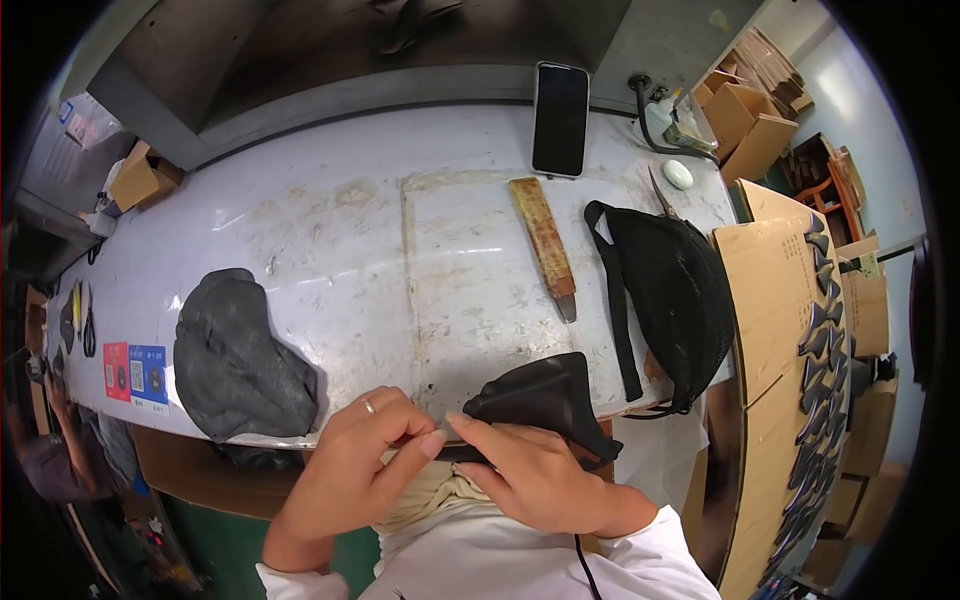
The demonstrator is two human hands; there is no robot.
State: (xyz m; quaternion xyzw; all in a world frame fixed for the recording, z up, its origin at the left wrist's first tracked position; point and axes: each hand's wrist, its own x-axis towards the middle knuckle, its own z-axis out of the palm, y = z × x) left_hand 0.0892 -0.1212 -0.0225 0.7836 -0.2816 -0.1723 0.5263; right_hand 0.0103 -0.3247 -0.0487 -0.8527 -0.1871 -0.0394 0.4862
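At the table's near edge lies a smooth black leather-like piece (545,390), broad at its right end and tapering leftward between my hands. My right hand (535,470) is closed over its near side, thumb and fingers gripping the edge. Close beside it, my left hand (365,455) is closed, thumb and forefinger pressed together near the piece's narrow left end; what they pinch is too small to make out. A ring sits on one of its fingers. Left of my hands rests a dark grey, rounded, moulded pad (235,360) with a narrower end.
On the white table (330,240) lie a rusty-handled flat blade (545,245), a phone (561,120), a black waist bag (668,300) and a white oval object (678,175). Cardboard (770,400) at right bears many small dark pieces. Another person (70,450) is at far left.
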